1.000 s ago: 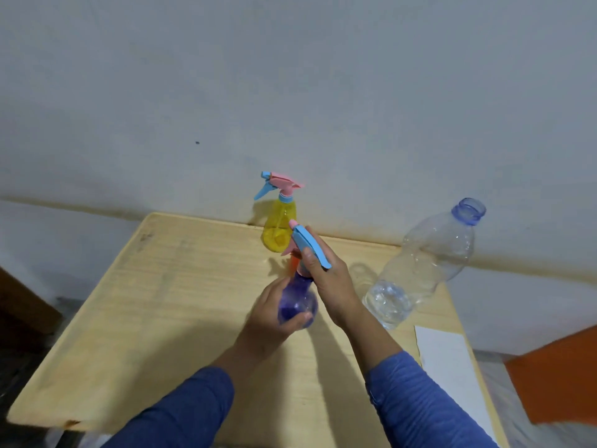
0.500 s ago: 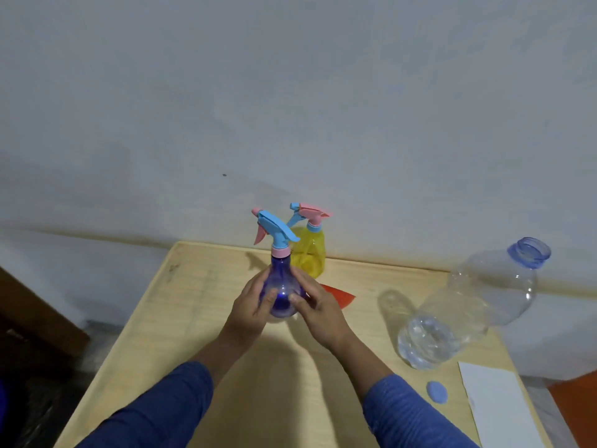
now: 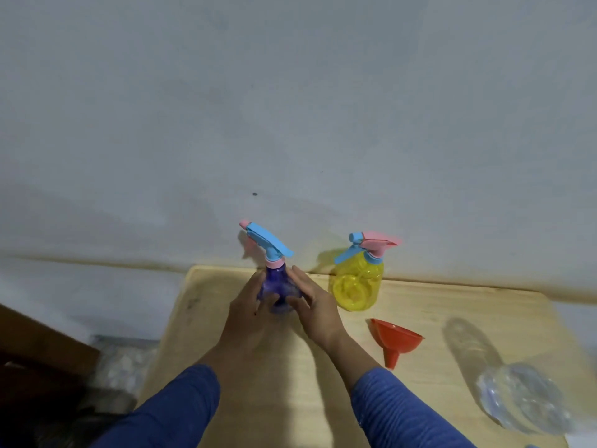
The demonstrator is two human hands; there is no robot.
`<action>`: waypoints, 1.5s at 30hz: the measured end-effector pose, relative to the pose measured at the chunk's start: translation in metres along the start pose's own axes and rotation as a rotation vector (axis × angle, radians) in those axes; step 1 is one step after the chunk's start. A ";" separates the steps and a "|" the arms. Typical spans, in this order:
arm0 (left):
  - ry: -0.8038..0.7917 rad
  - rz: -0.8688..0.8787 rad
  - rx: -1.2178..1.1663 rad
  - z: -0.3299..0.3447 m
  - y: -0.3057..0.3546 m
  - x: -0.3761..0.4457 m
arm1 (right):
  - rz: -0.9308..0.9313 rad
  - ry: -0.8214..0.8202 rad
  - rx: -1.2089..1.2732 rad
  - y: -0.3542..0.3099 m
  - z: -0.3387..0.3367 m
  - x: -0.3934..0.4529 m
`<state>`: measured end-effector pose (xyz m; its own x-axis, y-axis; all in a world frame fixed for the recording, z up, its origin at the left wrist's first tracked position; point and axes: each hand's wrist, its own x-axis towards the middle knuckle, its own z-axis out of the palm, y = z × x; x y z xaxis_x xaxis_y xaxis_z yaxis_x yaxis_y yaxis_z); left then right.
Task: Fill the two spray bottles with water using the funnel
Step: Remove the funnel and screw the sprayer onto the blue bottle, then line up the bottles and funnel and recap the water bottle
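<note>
The small purple plastic spray bottle with its blue-and-pink trigger head now stands upright at the far left of the pale wooden table; a second ago it was held nearer, tilted, with the right hand on its head. Both hands have come to its body: the left hand wraps it from the left, the right hand lies against its right side with fingers fairly straight, so I would call that touching rather than gripping. Its head is screwed on, as is that of the yellow plastic spray bottle just to its right by the wall, so this looks like putting a finished bottle away. The orange plastic funnel lies on its side, near right. The big clear plastic water bottle is at the near right edge, blurred. Behind runs a plain grey wall.
</note>
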<state>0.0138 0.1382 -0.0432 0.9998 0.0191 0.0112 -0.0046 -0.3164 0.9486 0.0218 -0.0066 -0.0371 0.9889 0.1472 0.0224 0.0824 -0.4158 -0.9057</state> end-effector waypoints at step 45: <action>-0.149 -0.244 0.783 -0.011 0.016 -0.013 | 0.374 -0.443 -0.933 -0.038 -0.028 -0.001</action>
<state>0.0002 0.1437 -0.0249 0.9633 0.0649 -0.2604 0.1745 -0.8885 0.4245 0.0217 -0.0163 0.0095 0.8543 0.1024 -0.5097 0.0328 -0.9891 -0.1437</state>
